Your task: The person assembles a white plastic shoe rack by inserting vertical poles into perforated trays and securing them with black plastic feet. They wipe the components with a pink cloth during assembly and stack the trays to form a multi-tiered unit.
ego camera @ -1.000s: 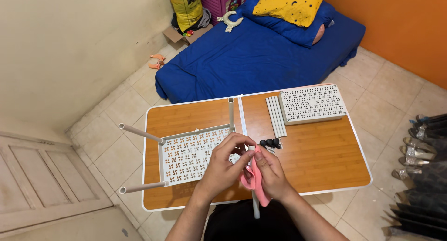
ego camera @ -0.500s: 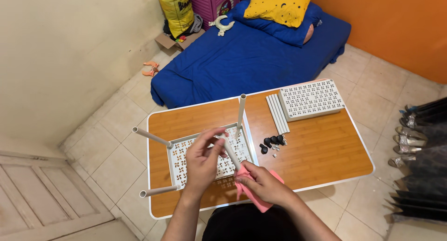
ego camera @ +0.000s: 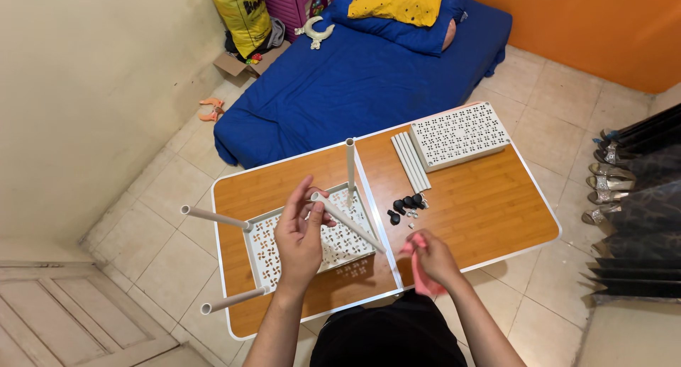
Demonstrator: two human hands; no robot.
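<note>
While the left hand [ego camera: 298, 232] holds the loose white tube: its fingers are closed round the upper end of the tube [ego camera: 346, 221], which slants from 10 o'clock down to 4 o'clock over the perforated tray [ego camera: 284, 243] on the desk [ego camera: 482, 211].
Right hand: the right hand [ego camera: 428, 257] sits at the desk's near edge, fingers bunched on a pink cloth [ego camera: 422, 278]; it is apart from the tube's lower end.
Tray state: three tubes stand in its corners, one upright [ego camera: 350, 165] at 12 o'clock, two leaning out past the desk edge at 9 o'clock [ego camera: 214, 217] and 7 o'clock [ego camera: 234, 299]; the corner nearest the person looks unfilled.
Risk, one-handed hold: gripped only at one end, the tube could swing or slip, and its free end could knock the tray.
Risk, fitted tubes: a push on the tray could loosen the two overhanging tubes, since nothing supports their outer ends.
Risk, small parts: the black caps [ego camera: 406, 205] and tiny pieces lie loose at 3 o'clock of the tray, just beside the right hand; a sweep of the cloth could send them rolling to the floor.
Risk, spare stock: the spare tubes [ego camera: 409, 161] and second perforated panel [ego camera: 459, 134] at 1 o'clock lie well apart and seem safe.
</note>
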